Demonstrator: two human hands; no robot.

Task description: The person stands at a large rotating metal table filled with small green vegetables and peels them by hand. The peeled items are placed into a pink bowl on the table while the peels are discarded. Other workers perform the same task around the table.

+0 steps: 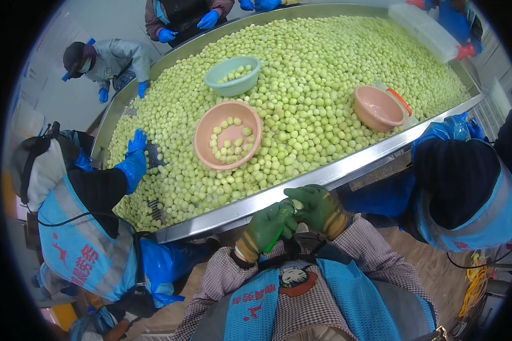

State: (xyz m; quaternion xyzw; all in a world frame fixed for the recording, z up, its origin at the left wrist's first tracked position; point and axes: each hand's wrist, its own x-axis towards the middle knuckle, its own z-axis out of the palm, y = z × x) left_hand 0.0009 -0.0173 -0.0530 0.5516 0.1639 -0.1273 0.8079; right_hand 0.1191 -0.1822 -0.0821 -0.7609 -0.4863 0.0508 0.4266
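Note:
Both my hands wear green coated gloves with tan ribbed cuffs and meet over the near metal rim of a large sorting table (pixel 239 212). My left hand (pixel 269 228) is closed around a small hand tool with a bright green handle (pixel 274 240); its working end is hidden by the fingers. My right hand (pixel 316 208) grips a small pale fruit (pixel 298 204), mostly covered by the glove, against the left fingertips. Beyond the rim, a thick layer of round pale-green fruits (pixel 298 149) fills the table.
A pink basin (pixel 200 145) with some fruits, a green basin (pixel 232 88) with fruits and another pink basin (pixel 377 106) rest on the pile. Co-workers stand left, right and opposite. One holds a translucent crate (pixel 424 32) over the far right corner. Yellow cord (pixel 473 285) hangs at lower right.

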